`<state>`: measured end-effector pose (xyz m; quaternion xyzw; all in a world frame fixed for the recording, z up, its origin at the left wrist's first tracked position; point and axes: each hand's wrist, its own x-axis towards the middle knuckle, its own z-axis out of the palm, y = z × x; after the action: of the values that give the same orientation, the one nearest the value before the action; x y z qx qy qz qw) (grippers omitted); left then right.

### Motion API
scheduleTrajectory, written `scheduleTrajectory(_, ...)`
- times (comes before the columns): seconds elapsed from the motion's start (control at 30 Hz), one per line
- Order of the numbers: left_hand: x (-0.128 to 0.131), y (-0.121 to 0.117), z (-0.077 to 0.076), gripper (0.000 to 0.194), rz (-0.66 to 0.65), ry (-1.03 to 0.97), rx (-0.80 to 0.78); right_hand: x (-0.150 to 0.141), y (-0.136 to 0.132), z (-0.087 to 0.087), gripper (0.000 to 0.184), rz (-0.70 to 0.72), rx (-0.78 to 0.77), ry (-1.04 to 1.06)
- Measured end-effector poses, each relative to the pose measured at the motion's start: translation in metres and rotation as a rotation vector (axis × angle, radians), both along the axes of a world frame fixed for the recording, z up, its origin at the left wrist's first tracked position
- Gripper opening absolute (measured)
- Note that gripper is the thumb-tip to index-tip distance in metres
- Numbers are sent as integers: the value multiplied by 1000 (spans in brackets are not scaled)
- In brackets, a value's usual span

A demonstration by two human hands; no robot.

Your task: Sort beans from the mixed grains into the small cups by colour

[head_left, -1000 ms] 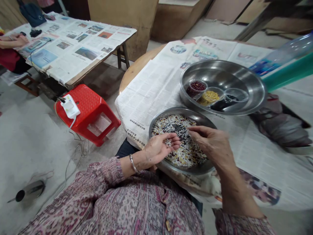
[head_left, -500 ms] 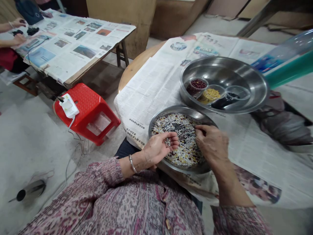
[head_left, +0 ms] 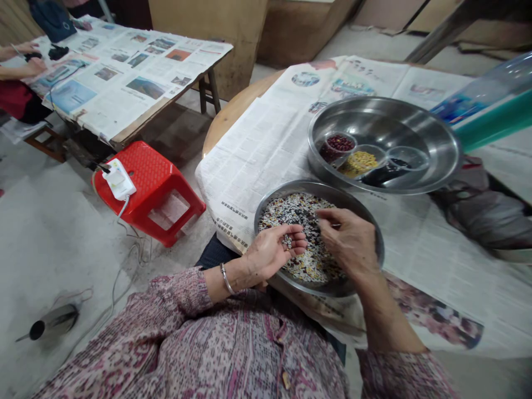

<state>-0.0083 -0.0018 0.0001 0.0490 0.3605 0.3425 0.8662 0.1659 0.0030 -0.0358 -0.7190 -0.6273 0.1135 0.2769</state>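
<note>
Cupping a few pale pieces, the left hand (head_left: 268,252) is palm up, fingers loosely curled; the right hand (head_left: 353,241) has thumb and forefinger close together, whether on a piece I cannot tell. Both are over the bowl (head_left: 320,287) of mixed grains (head_left: 313,266), at the worktop's (head_left: 249,149) near edge. To pick well, I'd hold the palm level and low inside the rim, take single pieces by fingertip, and work from a thinly spread patch. Counted: two hands, one bowl, one basin (head_left: 390,119) beyond it, three cups inside (red, yellow, black beans), one bottle (head_left: 477,100) towards the right edge; grains are too many to count.
</note>
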Motion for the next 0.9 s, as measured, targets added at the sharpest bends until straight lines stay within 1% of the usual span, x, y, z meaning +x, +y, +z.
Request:
scheduleTrajectory(0.07,0,-1,-1,14,1,0,12,8,-5,-2,30,-26,-12,-52)
scheduleTrajectory(0.17,0,-2,0,13,17,8,25,12,-10,-6,32,2,-51,-129)
scheduleTrajectory(0.23,0,-2,0,13,19,14,29,8,-11,-7,32,26,-59,-119)
scheduleTrajectory(0.37,0,-2,1,13,11,19,31,0,-7,-4,31,32,-74,-21)
scheduleTrajectory(0.43,0,-2,0,14,15,20,32,0,-5,-5,33,77,-74,-35)
scheduleTrajectory(0.57,1,-2,0,15,31,15,30,0,2,-9,40,245,-40,-178)
scheduleTrajectory(0.63,1,-2,0,15,31,12,24,-2,5,-8,38,289,-55,-247)
scheduleTrajectory(0.8,2,-1,2,14,34,16,12,-15,8,4,23,343,-184,-436)
scheduleTrajectory(0.9,3,0,1,14,37,17,6,-17,11,5,23,319,-187,-503)
